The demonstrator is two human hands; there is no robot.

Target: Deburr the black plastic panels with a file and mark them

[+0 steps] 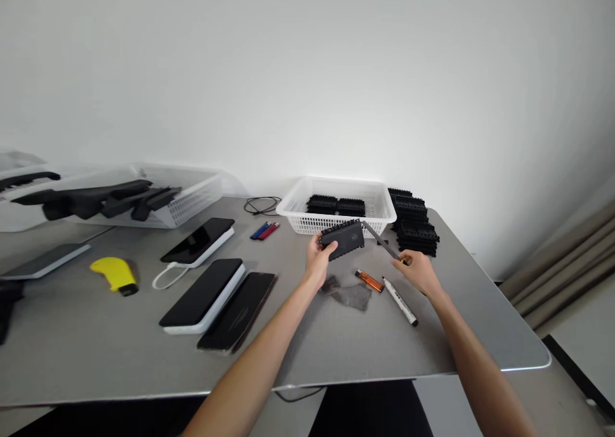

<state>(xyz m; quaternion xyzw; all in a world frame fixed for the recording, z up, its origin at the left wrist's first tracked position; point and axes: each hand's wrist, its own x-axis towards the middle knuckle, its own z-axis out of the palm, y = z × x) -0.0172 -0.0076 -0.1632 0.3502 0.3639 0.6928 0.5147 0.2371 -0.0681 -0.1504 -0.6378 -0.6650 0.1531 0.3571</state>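
My left hand (318, 256) grips a flat black plastic part (346, 237) with toothed edges, holding it tilted above the table just in front of a white basket (331, 224). In my right hand (417, 270) is a thin grey file (382, 238), its far end at the right edge of the black part. Whether the file touches the part I cannot tell. Beneath my hands lie a dark grey cloth (353, 295), an orange lighter (369, 280) and a white marker (400, 301) with a dark end.
Stacked black toothed parts (417, 229) stand right of the basket. To the left lie two lighters (265, 230), a black cable (262, 205), power banks (204, 293), a phone (198, 239), a dark flat packet (237, 312) and a yellow cutter (114, 273). Another basket (192, 200) holds long black pieces.
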